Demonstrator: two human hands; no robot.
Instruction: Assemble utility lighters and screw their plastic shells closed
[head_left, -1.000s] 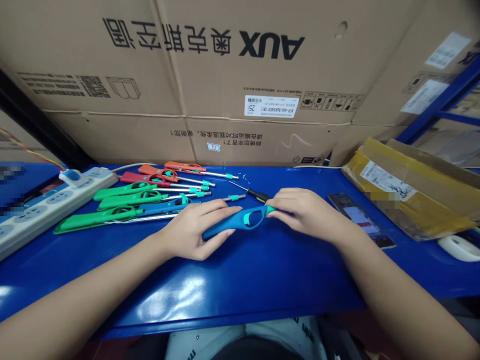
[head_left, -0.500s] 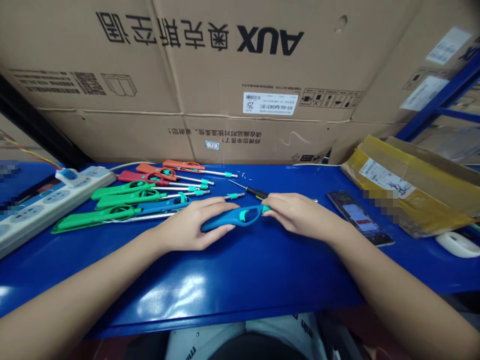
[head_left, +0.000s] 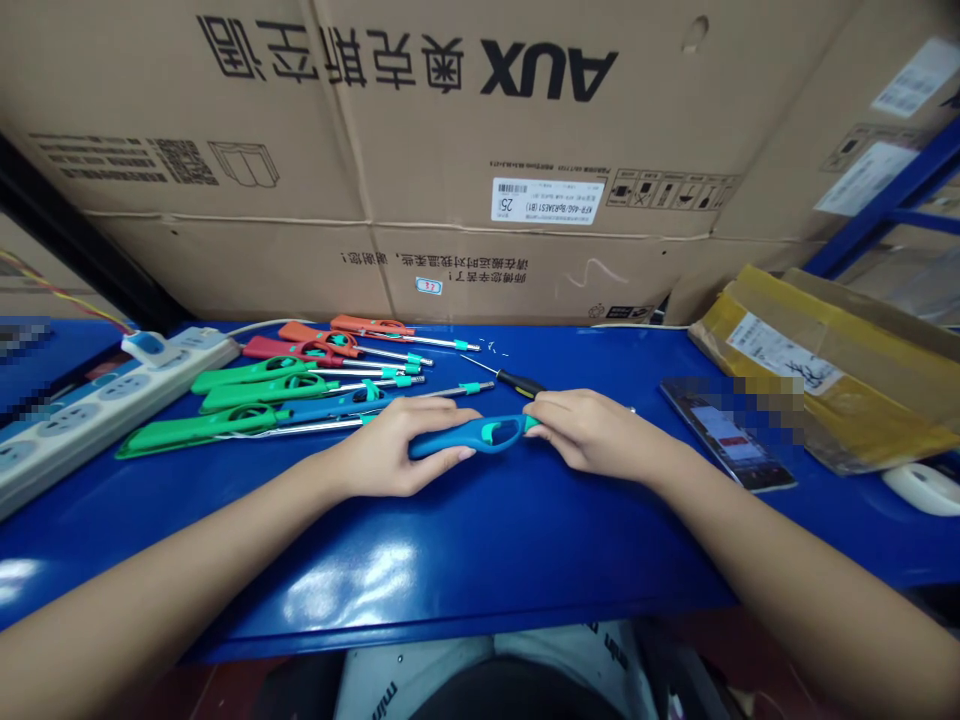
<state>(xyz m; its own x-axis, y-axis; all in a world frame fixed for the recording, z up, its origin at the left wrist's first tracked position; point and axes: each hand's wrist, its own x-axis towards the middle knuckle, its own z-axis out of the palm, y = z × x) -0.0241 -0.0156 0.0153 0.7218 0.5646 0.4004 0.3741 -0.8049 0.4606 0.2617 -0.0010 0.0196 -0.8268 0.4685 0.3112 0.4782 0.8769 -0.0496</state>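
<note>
A blue long-neck lighter (head_left: 480, 436) with a teal trigger lies across the blue table (head_left: 480, 540) between my hands. My left hand (head_left: 394, 450) is wrapped round its handle end. My right hand (head_left: 592, 430) pinches the other end, where the metal tube starts; the tube itself is hidden by my fingers. A small screwdriver (head_left: 506, 377) with a black handle lies just behind my right hand.
Several more lighters (head_left: 300, 390) in green, red, orange and blue lie in a row at the left. A white power strip (head_left: 90, 410) is at far left. A phone (head_left: 724, 432), a taped parcel (head_left: 832, 370) and a white mouse (head_left: 922, 487) lie right. Big cardboard boxes (head_left: 450, 150) stand behind.
Both hands with the blue lighter have shifted slightly away from me and leftward; the lighter now lies flatter. Nothing else moved.
</note>
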